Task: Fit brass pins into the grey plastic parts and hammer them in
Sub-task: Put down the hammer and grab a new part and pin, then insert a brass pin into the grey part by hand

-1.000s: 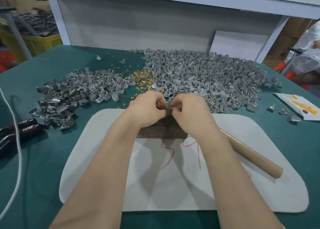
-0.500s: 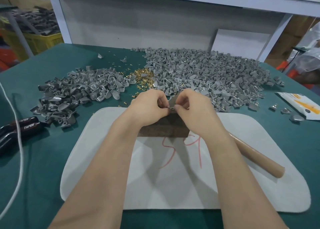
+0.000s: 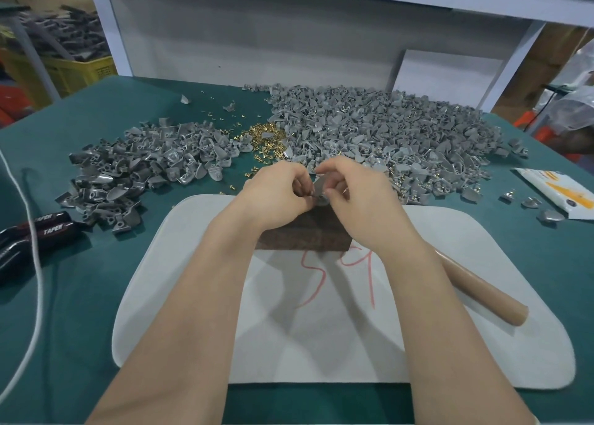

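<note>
My right hand [image 3: 350, 193] pinches a small grey plastic part [image 3: 319, 189] above the far edge of a dark wooden block [image 3: 308, 235]. My left hand [image 3: 276, 193] meets it fingertip to fingertip and pinches a tiny pin at the part; the pin itself is barely visible. A heap of brass pins [image 3: 263, 141] lies just beyond the hands, between a smaller pile of grey parts [image 3: 138, 170] on the left and a big pile of grey parts [image 3: 385, 138] on the right. A wooden hammer handle [image 3: 482, 292] lies on the white mat [image 3: 321, 337] under my right forearm.
Black pliers handles marked TAPER [image 3: 35, 235] and a white cord [image 3: 35, 263] lie at the left on the green table [image 3: 74, 312]. A white and orange packet [image 3: 559, 193] and a few loose grey parts [image 3: 530, 202] sit at the right. A white shelf frame [image 3: 106, 29] stands behind.
Both hands stay together over the block; the fingers have shifted slightly around the grey part, and the view has drifted a little.
</note>
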Available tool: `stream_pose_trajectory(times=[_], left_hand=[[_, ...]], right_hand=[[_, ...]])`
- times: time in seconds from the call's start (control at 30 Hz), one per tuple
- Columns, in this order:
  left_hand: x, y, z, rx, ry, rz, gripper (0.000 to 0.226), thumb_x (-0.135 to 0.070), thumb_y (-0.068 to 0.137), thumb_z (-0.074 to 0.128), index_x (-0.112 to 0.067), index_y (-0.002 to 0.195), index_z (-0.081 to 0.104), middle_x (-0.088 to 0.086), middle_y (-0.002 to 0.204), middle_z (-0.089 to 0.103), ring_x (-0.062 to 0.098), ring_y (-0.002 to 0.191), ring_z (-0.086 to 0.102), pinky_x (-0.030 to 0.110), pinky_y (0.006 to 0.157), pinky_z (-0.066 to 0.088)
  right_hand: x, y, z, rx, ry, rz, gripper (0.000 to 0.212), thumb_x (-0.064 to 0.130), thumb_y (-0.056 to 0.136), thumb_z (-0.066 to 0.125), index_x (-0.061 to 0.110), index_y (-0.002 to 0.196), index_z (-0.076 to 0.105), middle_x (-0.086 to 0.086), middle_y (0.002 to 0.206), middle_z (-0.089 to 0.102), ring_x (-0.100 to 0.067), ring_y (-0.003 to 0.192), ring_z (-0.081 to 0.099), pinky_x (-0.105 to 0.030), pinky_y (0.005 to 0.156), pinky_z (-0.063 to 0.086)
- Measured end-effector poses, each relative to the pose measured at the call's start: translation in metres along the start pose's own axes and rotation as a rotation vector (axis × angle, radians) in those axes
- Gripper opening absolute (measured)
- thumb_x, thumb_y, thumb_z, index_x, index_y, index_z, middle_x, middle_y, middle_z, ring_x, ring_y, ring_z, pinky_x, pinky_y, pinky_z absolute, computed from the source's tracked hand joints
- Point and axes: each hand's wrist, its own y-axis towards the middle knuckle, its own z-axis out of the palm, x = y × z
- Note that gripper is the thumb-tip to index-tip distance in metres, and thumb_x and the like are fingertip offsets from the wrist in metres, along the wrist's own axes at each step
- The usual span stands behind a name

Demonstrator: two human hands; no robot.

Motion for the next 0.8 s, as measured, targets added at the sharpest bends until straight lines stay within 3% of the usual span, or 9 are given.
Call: stream_pose_trajectory(times=[0.43, 0.8], left_hand=[[-0.0022, 0.0011, 0.0007, -0.045, -0.046, 0.021, 0.01, -0.018, 0.083, 0.068, -0.024, 0.082, 0.06, -0.009, 0.078, 0.059, 0.02, 0.09, 0.061, 0.037, 0.089, 0.05], [-0.0026, 0.0001, -0.0001, -0.032, 0.001, -0.011, 0.013, -0.021, 0.084, 0.069, -0.026, 0.078, 0.058, -0.007, 0.079, 0.059, 0.022, 0.093, 0.061, 0.04, 0.091, 0.049]], right_hand=[[0.0028, 0.0012, 0.0052, -0.003, -0.015, -0.034, 0.034, 0.0, 0.087, 0.05, 0.012, 0.119, 0.057, -0.004, 0.092, 0.061, -0.024, 0.088, 0.056, -0.035, 0.083, 0.044], [0.0025, -0.0003, 0.0076, -0.032, -0.022, -0.014, 0.032, 0.0, 0.086, 0.051, 0.012, 0.116, 0.054, -0.001, 0.09, 0.062, -0.017, 0.082, 0.052, -0.034, 0.082, 0.044]])
